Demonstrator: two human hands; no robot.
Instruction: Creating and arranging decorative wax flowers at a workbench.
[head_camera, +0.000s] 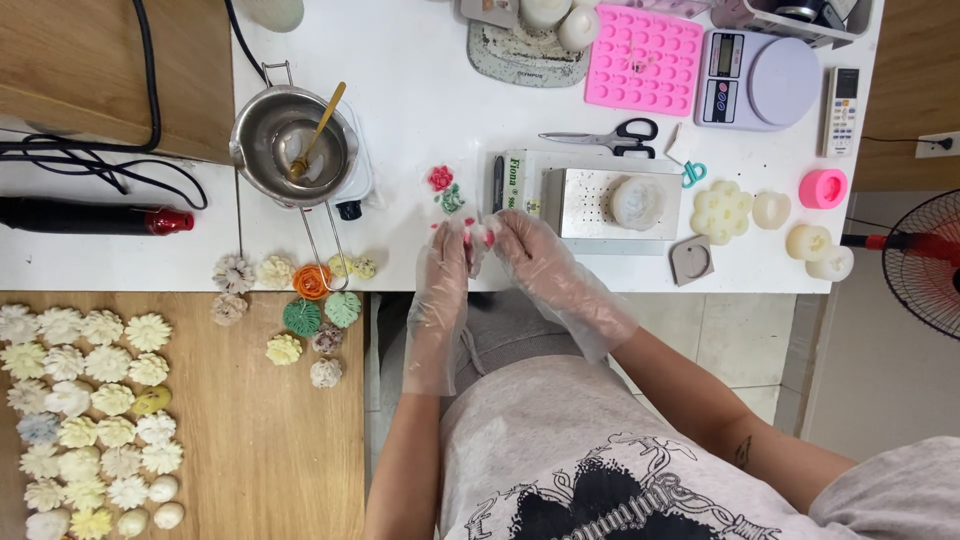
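1. Left hand (440, 262) and right hand (530, 255), both in clear gloves, pinch a small white-and-pink wax piece (478, 235) together over the white desk (420, 100) edge.
2. Done: roughly thirty finished wax flowers (90, 420) in rows on the wooden board.
3. Left: one metal melting pot (292, 147), one pink mould tray (645, 58), one pair of scissors (605, 137) lie out.

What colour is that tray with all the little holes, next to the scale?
Bright pink tray, clearest in the head view.

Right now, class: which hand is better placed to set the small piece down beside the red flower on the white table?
Probably the left hand: it sits directly below the red flower, while the right hand lies further toward the metal tray.
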